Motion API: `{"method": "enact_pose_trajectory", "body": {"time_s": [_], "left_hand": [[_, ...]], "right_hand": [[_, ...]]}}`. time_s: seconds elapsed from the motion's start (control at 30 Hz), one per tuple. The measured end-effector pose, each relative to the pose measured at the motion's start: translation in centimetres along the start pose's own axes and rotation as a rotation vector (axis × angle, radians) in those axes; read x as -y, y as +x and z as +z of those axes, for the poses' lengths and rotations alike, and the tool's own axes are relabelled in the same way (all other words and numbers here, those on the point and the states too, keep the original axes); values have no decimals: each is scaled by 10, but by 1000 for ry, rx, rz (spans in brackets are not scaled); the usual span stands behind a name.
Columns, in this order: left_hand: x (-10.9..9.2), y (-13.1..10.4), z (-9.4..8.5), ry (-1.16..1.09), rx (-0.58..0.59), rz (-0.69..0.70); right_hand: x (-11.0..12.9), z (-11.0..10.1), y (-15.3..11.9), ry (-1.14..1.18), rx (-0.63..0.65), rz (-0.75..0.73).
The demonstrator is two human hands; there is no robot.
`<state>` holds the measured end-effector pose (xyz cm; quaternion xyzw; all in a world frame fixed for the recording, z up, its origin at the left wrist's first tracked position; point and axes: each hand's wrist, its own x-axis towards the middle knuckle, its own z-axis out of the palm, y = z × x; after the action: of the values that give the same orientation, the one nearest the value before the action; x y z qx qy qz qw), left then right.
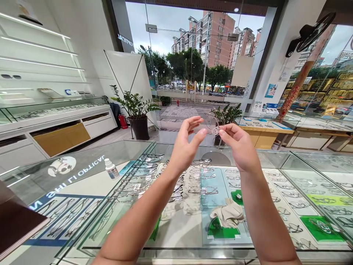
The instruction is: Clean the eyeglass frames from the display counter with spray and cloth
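Note:
Both hands are raised over a glass display case (pixel 165 248). My right hand (pixel 239 145) pinches a thin-framed pair of glasses (pixel 215 130) between thumb and fingertips. My left hand (pixel 189 141) is just left of the glasses, its fingers apart and nothing in them. Below, a row of glasses (pixel 204 190) lies on the case. A crumpled beige cloth (pixel 228 214) rests nearer to me, below my right hand. To the left a small white bottle (pixel 111 170) stands on the glass.
A dark box edge (pixel 19 221) juts in at the lower left. More glasses (pixel 293 203) lie in trays at the right. Beyond the case are a potted plant (pixel 139 127), a wooden display table (pixel 259 134) and glass doors. A black fan (pixel 314 33) hangs at the upper right.

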<state>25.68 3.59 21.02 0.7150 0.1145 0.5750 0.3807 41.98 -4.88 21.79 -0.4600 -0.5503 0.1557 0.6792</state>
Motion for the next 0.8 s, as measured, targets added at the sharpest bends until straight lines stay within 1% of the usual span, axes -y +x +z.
{"method": "enact_pose_trajectory", "body": {"time_s": [0.07,0.1,0.17,0.23,0.3,0.37,0.47,0.67,0.8], "left_hand": [[-3,-2,1,136,-81,14],[-5,-3,1,182,-85,14],[-9,-5,3,203,-35,-9],[-11,-7,5,148,38,-72],[-11,-7,7,69,80,-155],[-10,-8,8,9,101,-217],[-5,-7,8,-21,105,-259],[8,-3,9,-46,49,-272],[12,0,7,40,32,-255]], "right_hand": [[-1,0,0,-43,-13,-15],[-2,0,0,-66,-18,-23],[-2,2,-2,-128,-34,-43],[-1,4,-4,-217,-56,-77],[2,8,-8,-315,-83,-123],[5,12,-11,-420,-115,-169],[10,15,-14,-565,-137,-211],[16,14,-19,-716,-30,-230],[20,11,-23,-728,17,-234]]}}
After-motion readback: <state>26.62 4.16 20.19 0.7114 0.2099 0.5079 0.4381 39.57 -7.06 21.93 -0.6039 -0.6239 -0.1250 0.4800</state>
